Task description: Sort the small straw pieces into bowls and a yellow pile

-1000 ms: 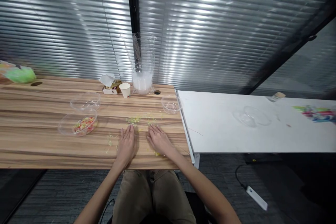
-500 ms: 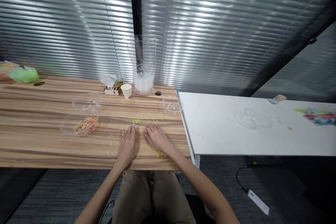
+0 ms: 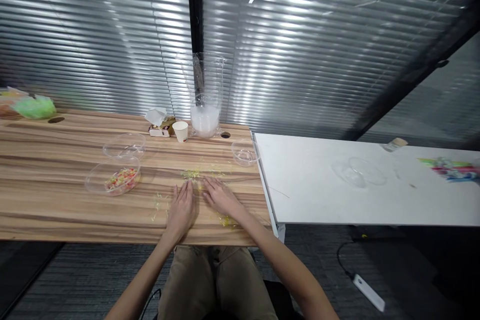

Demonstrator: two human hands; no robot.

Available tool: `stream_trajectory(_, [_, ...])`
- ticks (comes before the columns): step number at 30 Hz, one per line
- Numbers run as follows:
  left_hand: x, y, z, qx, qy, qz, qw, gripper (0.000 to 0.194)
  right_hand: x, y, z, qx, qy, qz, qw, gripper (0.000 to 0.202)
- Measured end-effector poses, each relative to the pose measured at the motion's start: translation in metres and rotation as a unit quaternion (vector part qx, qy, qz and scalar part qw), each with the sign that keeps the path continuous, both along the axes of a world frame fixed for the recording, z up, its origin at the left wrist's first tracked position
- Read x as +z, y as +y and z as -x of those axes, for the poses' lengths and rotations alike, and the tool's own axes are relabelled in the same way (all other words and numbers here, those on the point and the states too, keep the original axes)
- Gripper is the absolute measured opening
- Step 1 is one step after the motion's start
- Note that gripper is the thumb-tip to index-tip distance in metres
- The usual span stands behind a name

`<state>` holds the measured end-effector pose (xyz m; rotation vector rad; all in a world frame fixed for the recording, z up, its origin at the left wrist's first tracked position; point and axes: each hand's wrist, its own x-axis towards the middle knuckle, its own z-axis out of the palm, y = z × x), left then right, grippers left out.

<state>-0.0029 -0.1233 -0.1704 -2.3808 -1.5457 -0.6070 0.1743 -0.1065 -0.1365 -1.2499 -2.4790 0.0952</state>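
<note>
My left hand (image 3: 181, 210) lies flat on the wood-grain table (image 3: 45, 200), fingers stretched forward. Beside it, my right hand (image 3: 220, 197) rests palm down with its fingers extended toward the left. Thin yellow-green bits (image 3: 192, 174) are scattered just beyond the fingertips. More pale bits (image 3: 157, 205) lie left of my left hand, and yellow bits (image 3: 227, 221) sit below my right wrist. Whatever is under the palms is hidden. To the left, a clear round bowl (image 3: 93, 180) contains red, yellow and green small pieces (image 3: 122, 179).
A clear lid (image 3: 112, 147), a tissue box (image 3: 159, 131), a paper cup (image 3: 180, 131), a plastic bag of white material (image 3: 205, 120) and a clear bowl (image 3: 245, 156) stand farther back. The white table (image 3: 318, 205) at right bears clear plastic pieces (image 3: 365, 170) and colourful packets (image 3: 453, 169).
My right hand has slid left, closer to my left hand. My left hand has stayed nearly in place.
</note>
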Motion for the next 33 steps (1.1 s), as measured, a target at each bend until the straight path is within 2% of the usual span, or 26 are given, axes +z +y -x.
stream_trajectory(6, [0.001, 0.000, 0.000, 0.008, 0.008, 0.009, 1.000, 0.051, -0.008, 0.001, 0.016, -0.014, -0.042, -0.005, 0.999, 0.054])
stream_trajectory(12, [0.004, -0.002, 0.000, 0.005, 0.012, 0.013, 1.000, 0.055, -0.007, -0.002, 0.018, 0.037, -0.039, -0.013, 0.998, 0.054])
stream_trajectory(16, [0.005, -0.002, 0.001, 0.009, 0.014, 0.017, 1.000, 0.055, -0.005, -0.002, 0.019, 0.044, -0.043, -0.013, 0.998, 0.055])
stream_trajectory(28, [0.003, 0.000, 0.003, 0.013, -0.002, 0.003, 1.000, 0.057, -0.014, 0.001, 0.032, 0.059, -0.073, -0.073, 0.993, 0.043])
stream_trajectory(33, [0.003, 0.000, 0.003, 0.014, -0.003, 0.013, 1.000, 0.058, -0.016, 0.001, 0.033, 0.063, -0.078, -0.069, 0.993, 0.042])
